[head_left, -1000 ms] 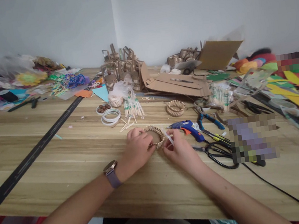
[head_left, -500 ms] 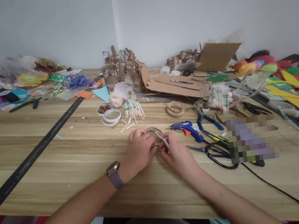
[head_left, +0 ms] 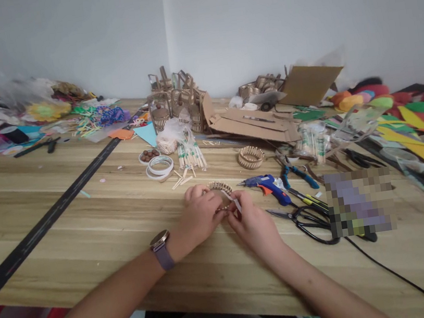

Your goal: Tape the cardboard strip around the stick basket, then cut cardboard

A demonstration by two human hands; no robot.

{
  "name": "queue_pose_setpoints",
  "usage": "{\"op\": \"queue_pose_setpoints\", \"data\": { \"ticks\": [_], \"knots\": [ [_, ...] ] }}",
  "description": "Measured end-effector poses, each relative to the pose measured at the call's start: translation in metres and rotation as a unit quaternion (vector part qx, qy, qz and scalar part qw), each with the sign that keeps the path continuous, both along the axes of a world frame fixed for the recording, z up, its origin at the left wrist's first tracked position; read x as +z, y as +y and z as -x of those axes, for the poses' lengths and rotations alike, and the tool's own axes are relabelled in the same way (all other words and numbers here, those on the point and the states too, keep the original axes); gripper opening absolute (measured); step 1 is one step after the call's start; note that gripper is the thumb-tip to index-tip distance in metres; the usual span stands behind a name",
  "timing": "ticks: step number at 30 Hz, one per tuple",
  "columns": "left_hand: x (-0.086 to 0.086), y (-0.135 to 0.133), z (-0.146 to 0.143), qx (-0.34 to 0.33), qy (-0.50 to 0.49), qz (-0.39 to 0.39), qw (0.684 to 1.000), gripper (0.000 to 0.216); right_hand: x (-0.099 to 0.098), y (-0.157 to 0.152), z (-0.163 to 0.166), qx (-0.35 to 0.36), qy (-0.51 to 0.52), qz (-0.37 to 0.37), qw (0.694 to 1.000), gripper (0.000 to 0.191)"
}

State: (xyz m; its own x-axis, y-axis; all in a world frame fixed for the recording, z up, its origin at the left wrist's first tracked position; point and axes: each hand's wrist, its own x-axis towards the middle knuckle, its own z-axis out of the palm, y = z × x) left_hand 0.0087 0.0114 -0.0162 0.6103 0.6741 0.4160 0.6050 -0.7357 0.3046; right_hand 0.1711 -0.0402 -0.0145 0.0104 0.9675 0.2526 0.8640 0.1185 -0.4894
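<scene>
Okay, so the left hand [head_left: 201, 212] has its fingers curled onto the left side of a striped slatted ring [head_left: 220, 185] on the bench [head_left: 132, 207], while the right hand's [head_left: 256, 224] fingers pinch a white strip [head_left: 237, 205] at the ring's right side. Blue glue gun [head_left: 275, 190] lies nearby, black-handled scissors [head_left: 281, 214] too.

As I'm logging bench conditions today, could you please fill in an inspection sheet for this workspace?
Surface: wooden tabletop, long black strip across its left side.
Job's things: slatted ring, partly hidden; thin white strip beside it.
Clutter: glue gun, pliers and scissors to the right; tape rolls and stick bundles ahead.
Hands: left hand grips the ring; right hand pinches the white strip.
Cables: black cable runs toward the lower right.
Surroundings: pale wall behind; no other person seen.
</scene>
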Motion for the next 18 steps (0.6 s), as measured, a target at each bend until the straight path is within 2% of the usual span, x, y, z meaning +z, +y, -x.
{"op": "queue_pose_setpoints", "data": {
  "ticks": [5,10,15,18],
  "knots": [
    [0.006,-0.001,0.002,0.038,-0.056,-0.024,0.997,0.031,0.015,0.002,-0.034,-0.061,0.025,-0.056,0.996,0.023],
    [0.016,-0.001,-0.001,0.039,-0.106,-0.068,0.991,0.022,0.040,-0.001,-0.070,-0.099,0.108,-0.113,0.983,0.027],
    [0.033,0.008,-0.006,0.042,-0.139,-0.099,0.984,0.028,0.059,-0.009,-0.080,-0.050,0.233,-0.133,0.962,0.033],
    [0.048,0.021,-0.012,-0.003,-0.114,-0.067,0.991,0.035,0.067,-0.015,-0.078,0.008,0.286,-0.127,0.950,0.034]
  ]
}}
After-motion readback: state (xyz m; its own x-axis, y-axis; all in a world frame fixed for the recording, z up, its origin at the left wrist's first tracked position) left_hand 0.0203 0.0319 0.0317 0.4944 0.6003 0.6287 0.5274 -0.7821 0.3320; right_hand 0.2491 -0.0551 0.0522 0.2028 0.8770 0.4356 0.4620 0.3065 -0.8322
